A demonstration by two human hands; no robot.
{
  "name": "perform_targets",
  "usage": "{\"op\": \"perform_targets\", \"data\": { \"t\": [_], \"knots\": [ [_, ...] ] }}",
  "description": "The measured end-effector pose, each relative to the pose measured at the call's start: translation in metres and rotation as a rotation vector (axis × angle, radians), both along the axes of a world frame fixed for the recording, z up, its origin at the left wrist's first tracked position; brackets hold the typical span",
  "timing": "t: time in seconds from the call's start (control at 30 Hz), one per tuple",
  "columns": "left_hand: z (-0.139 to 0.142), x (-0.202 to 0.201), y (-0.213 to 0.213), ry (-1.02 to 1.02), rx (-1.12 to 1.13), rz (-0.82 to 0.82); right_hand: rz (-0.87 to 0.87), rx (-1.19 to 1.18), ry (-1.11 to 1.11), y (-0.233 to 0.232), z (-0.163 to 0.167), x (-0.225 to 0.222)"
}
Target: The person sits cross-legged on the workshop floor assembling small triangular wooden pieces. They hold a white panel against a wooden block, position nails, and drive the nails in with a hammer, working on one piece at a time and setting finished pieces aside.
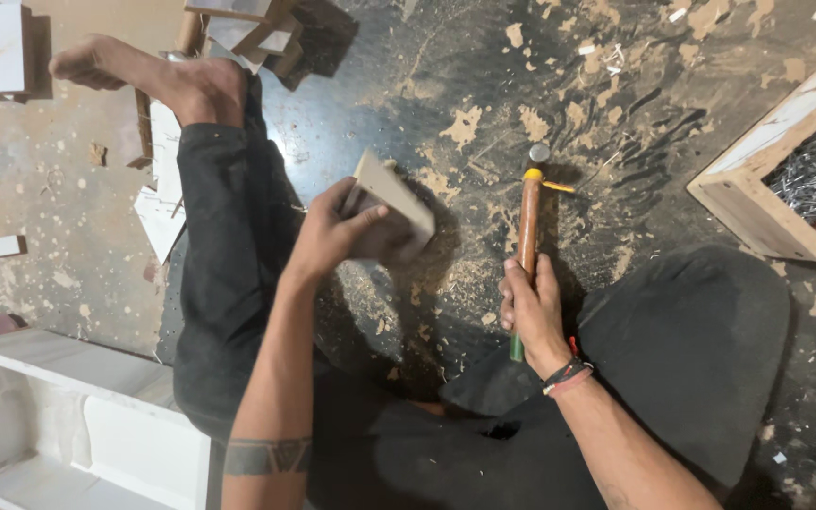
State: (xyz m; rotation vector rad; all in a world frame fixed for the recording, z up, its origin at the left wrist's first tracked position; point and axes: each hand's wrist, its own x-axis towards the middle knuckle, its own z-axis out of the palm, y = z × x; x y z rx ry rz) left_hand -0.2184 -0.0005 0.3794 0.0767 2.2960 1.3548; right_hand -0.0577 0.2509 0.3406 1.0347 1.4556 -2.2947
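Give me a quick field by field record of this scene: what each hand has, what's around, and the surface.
Left hand: grips a small pale wooden piece, held tilted on the floor
Right hand: holds a wooden-handled hammer by its handle, head pointing away from the person
Surface: dark floor strewn with sawdust and wood chips
Right side: wooden box of nails
Lower left: white open-fronted frame
Upper left: person's bare foot, offcuts beside it

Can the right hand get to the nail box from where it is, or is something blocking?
Probably yes: the floor between the right hand and the nail box is bare apart from debris. But the hand is full, gripping the hammer.
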Motion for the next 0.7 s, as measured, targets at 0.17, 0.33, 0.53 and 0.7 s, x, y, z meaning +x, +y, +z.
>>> {"op": "perform_targets", "data": {
  "t": [0.17, 0.33, 0.53, 0.7],
  "knots": [
    [-0.029, 0.017, 0.014, 0.165, 0.055, -0.020, 0.001, 0.015, -0.015, -0.002, 0.004, -0.002],
    [-0.047, 0.029, 0.017, 0.298, 0.005, 0.026, 0.030, 0.007, 0.049, -0.004, 0.007, 0.002],
    [-0.048, 0.030, 0.019, 0.461, -0.248, 0.098, 0.126, 0.064, 0.334, -0.007, 0.014, 0.017],
    [-0.045, 0.026, 0.018, 0.486, -0.206, 0.155, 0.280, 0.332, 0.267, -0.015, 0.004, 0.014]
  ]
}}
